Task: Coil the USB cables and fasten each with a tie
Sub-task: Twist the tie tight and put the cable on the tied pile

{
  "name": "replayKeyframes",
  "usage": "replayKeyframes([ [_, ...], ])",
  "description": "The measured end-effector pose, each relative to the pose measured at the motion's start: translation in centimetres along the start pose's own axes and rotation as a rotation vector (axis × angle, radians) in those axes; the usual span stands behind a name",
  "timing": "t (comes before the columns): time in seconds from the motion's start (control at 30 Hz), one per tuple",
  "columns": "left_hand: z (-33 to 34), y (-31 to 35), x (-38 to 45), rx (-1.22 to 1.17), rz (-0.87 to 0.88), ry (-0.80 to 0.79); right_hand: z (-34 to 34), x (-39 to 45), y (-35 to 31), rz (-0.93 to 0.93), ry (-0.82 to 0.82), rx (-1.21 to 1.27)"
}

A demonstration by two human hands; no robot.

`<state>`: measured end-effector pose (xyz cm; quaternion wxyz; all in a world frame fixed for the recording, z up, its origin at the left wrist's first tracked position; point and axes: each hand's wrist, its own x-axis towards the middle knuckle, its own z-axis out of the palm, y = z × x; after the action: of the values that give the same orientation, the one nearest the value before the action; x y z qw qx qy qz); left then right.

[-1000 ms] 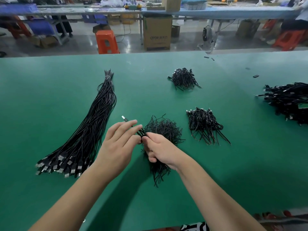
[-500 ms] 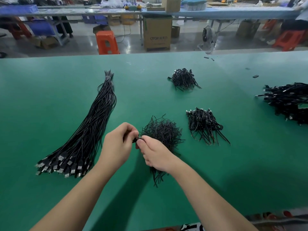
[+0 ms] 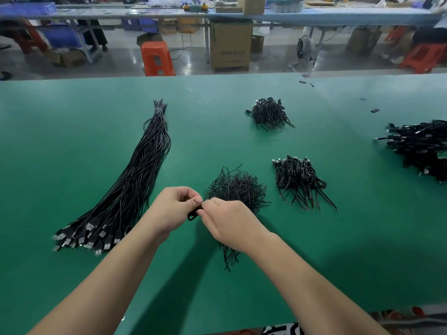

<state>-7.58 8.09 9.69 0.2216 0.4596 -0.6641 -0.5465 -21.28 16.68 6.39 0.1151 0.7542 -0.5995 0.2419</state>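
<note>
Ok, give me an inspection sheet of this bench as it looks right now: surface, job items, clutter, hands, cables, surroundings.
Surface: green bench mat, no damage visible.
Job's things: loose pile of ties just beyond the hands; coiled cable held between both hands, a tie end sticking up.
Clutter: small dark bits at far right.
Grippers: left hand grips the coil; right hand pinches the tie.
Cables: long straight bundle at left, plugs toward the person; finished heaps; larger heap at right edge.
Surroundings: orange stool, cardboard box, floor fan, another bench behind.
</note>
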Motion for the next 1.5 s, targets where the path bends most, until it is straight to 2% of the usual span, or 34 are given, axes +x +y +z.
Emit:
replayKeyframes([
  [0.1,-0.1,0.2,0.2,0.001,-0.005,0.006,0.4,0.0,0.0,0.022,0.038,0.029],
  [0.23,-0.2,0.2,0.4,0.026,-0.021,0.010,0.8,-0.2,-0.2,0.142,0.027,0.209],
  [0.6,-1.1,-0.5,0.8,0.056,-0.101,-0.088,0.7,-0.2,0.3,-0.010,0.198,0.139],
  [0.77,-1.5,-0.7,1.2,0.082,-0.081,0.018,1.0,-0.1,0.4,-0.033,0.183,0.108],
  [1.0,-3.2,0.2,1.1,0.288,0.012,-0.224,1.1,0.2,0.8,-0.058,0.154,0.003],
  [1.23,-2.8,0.2,1.3,0.276,-0.002,-0.202,1.0,0.2,0.9,-0.082,0.064,-0.129],
  [1.5,-2.0,-0.5,1.6,0.463,0.099,-0.126,0.9,0.6,1.6,-0.058,0.023,-0.122],
])
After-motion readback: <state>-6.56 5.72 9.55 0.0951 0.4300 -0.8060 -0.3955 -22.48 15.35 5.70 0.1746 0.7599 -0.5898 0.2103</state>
